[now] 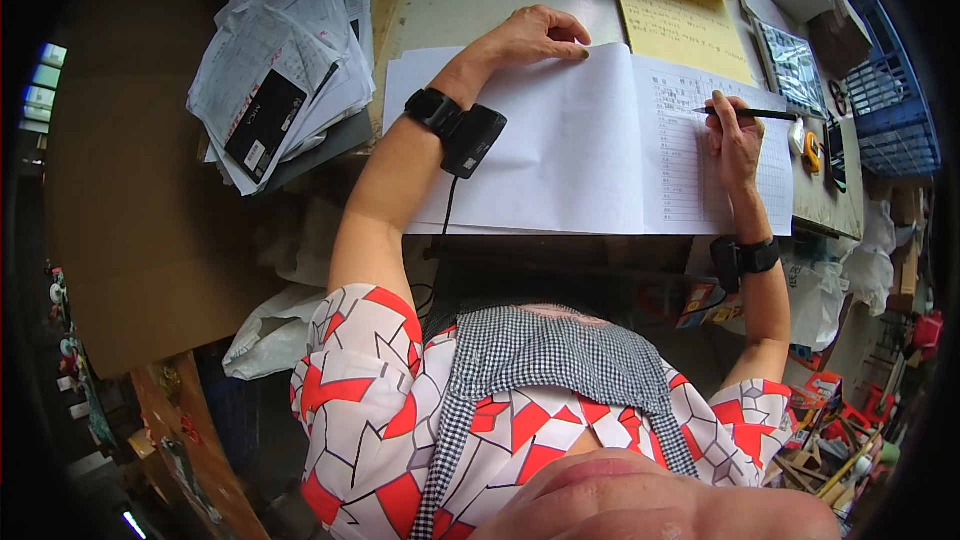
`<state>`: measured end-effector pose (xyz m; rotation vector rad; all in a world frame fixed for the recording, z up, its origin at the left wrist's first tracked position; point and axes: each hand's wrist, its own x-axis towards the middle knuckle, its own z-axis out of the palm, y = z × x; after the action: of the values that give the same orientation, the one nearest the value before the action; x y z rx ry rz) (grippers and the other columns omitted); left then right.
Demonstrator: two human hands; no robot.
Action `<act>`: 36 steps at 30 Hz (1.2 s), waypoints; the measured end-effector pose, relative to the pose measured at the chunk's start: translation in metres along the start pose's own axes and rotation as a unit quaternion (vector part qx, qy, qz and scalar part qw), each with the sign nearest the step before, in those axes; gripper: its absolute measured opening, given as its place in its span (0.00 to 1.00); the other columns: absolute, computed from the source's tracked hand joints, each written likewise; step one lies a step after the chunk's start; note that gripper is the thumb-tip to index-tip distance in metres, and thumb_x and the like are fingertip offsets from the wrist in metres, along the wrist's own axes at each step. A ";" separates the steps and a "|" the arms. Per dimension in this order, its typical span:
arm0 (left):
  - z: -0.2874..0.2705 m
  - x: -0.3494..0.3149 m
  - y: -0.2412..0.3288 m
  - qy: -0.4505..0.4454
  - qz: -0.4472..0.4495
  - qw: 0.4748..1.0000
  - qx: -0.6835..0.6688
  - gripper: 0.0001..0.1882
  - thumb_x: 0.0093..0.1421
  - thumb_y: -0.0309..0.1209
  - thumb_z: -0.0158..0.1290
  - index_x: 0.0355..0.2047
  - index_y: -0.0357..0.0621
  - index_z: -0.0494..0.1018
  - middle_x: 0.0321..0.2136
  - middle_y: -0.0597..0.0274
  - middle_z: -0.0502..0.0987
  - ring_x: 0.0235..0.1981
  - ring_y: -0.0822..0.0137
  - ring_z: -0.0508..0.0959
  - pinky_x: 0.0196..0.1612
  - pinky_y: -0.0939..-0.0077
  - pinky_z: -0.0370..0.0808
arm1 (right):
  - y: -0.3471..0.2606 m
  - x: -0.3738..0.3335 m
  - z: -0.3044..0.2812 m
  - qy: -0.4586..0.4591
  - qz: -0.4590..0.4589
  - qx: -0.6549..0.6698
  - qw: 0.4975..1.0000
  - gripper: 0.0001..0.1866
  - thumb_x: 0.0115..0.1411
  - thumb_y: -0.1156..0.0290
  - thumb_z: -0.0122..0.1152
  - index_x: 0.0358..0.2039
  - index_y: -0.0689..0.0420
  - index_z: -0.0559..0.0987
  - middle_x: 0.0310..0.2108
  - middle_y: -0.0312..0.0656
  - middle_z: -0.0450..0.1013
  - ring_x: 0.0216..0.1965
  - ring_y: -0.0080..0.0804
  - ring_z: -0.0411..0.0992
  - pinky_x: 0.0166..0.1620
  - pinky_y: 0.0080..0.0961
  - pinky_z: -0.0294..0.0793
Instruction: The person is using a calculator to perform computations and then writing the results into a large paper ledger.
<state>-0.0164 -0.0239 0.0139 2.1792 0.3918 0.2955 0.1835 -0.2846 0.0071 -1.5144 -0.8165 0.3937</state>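
A large open white ledger (560,150) lies on the desk (440,0) in front of me, its right page ruled into a table with handwritten rows. My left hand (535,35) rests flat on the top edge of the blank left page, fingers curled on the paper. My right hand (733,135) is on the ruled page and grips a black pen (755,114) with its tip on the table's upper rows. Both wrists wear black straps with small black devices.
A messy stack of papers with a black card (275,70) sits at the left. A yellow notepad (680,5) lies beyond the ledger. A calculator (790,65), a tape measure (812,150) and a blue crate (895,110) are at the right. Brown cardboard (140,200) stands at the left.
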 end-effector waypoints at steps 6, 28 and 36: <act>-0.001 -0.001 0.002 -0.002 -0.001 1.000 -0.005 0.17 0.52 0.41 0.61 0.40 0.50 0.79 0.35 0.64 0.80 0.38 0.70 0.77 0.45 0.75 0.72 | 0.003 0.001 -0.002 -0.008 0.004 0.014 1.000 0.10 0.60 0.66 0.59 0.28 0.59 0.78 0.17 0.31 0.69 0.13 0.11 0.58 0.14 0.10 0.55; 0.003 -0.001 0.006 0.011 0.018 1.000 -0.003 0.13 0.54 0.35 0.59 0.40 0.48 0.78 0.33 0.65 0.80 0.35 0.71 0.77 0.42 0.78 0.73 | -0.004 -0.002 0.001 0.026 0.031 -0.057 0.998 0.12 0.61 0.65 0.57 0.28 0.60 0.78 0.17 0.33 0.70 0.12 0.12 0.59 0.14 0.12 0.56; 0.001 0.000 0.000 -0.005 -0.028 0.999 -0.014 0.14 0.54 0.39 0.60 0.40 0.51 0.79 0.31 0.66 0.80 0.34 0.73 0.76 0.42 0.79 0.71 | 0.015 0.004 -0.003 0.022 -0.106 -0.156 0.982 0.14 0.58 0.63 0.55 0.26 0.61 0.81 0.17 0.38 0.75 0.19 0.21 0.73 0.26 0.18 0.72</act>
<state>-0.0160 -0.0245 0.0134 2.1378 0.4393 0.2571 0.1923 -0.2834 -0.0055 -1.6962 -1.0275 0.0756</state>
